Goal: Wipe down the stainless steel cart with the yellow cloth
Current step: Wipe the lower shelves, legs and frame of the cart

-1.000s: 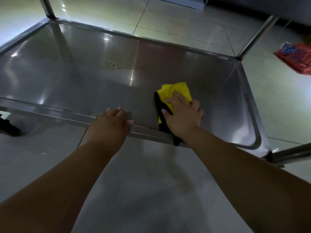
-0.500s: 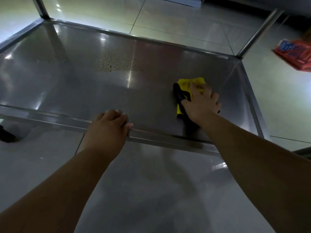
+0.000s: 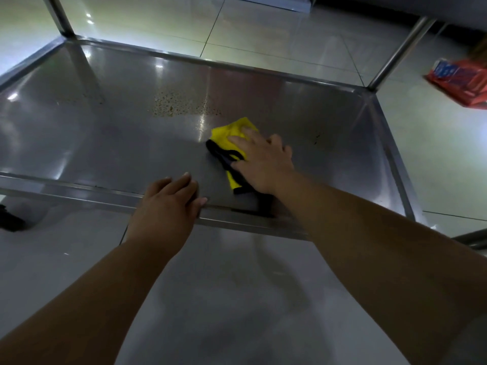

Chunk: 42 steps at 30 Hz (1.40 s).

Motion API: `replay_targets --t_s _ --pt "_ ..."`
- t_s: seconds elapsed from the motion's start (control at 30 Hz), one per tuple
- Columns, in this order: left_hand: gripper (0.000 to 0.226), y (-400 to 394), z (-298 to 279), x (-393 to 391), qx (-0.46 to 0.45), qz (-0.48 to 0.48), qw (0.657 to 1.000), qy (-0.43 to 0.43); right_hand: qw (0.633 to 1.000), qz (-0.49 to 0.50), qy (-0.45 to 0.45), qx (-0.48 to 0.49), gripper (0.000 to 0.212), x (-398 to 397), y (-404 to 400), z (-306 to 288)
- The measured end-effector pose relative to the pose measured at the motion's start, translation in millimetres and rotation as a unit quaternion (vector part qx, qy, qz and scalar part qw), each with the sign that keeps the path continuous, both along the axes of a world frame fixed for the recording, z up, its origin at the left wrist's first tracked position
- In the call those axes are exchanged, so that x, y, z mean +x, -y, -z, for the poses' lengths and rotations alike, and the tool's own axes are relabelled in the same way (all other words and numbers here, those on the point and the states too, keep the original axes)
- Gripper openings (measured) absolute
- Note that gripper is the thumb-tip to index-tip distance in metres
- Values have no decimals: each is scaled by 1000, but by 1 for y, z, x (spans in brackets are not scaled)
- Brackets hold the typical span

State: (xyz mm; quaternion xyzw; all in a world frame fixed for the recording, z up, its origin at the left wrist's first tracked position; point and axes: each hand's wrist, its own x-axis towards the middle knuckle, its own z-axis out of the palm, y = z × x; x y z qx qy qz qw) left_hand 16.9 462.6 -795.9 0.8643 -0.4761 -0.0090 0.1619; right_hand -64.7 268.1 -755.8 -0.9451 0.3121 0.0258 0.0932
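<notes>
The right hand (image 3: 263, 164) presses flat, fingers spread, on the yellow cloth (image 3: 232, 138), which lies on the cart (image 3: 105, 133) shelf right of centre, near the front rim. The left hand (image 3: 168, 206) rests on that rim, fingers relaxed, holding nothing. Brown specks (image 3: 184, 106) dot the shelf beyond the cloth.

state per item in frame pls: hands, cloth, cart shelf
right hand: flat, pressing the yellow cloth
yellow cloth: bunched, lying on the shelf
left hand: resting on the shelf's near rim
cart shelf: shiny, brown speckled patch unwiped
red package: on floor
</notes>
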Motion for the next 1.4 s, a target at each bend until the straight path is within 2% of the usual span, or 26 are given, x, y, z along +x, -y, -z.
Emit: replay_targets --t_s 0.17,0.27,0.33,0.5,0.6,0.67,0.77,0.83,0.93,1.0,1.1,1.23,1.33,1.4 --pt "51 0 -2 0 8 2 1000 16 984 179 -9 5 60 -18 36 -1" --pt "50 2 -2 -2 24 8 1000 12 977 214 -9 11 60 -11 31 -1" --pt "49 3 -1 -3 34 3 999 -4 981 194 -3 14 58 -2 18 0" --pt "47 3 -8 -7 21 12 999 27 999 27 -16 -18 57 -8 -4 5" --pt "50 3 -11 -9 21 7 1000 10 999 13 -14 -27 57 -32 13 5" --pt "49 3 -11 -9 18 -15 1000 -3 998 57 -18 -37 57 -53 30 4" --pt "41 6 -7 -8 45 -23 999 10 984 174 -14 -35 57 -88 57 3" --pt "44 9 -6 -10 69 -22 997 14 971 237 -15 -30 58 -105 68 2" --pt "48 16 -9 -19 95 -33 995 17 962 270 -25 -27 57 -104 61 3" --pt "52 24 -10 -28 90 -12 996 15 968 250 -25 -19 55 -96 49 2" --pt "67 41 -5 -38 92 70 993 15 988 151 -19 -28 54 -92 30 3" --pt "51 57 -6 -60 56 109 992 -33 997 61 -26 -31 57 -105 30 5" --pt "37 57 -14 -67 22 105 994 -16 997 67 -28 -32 58 -122 46 5" --pt "42 56 -18 -65 28 103 993 -53 993 114 -31 -29 59 -135 61 4"
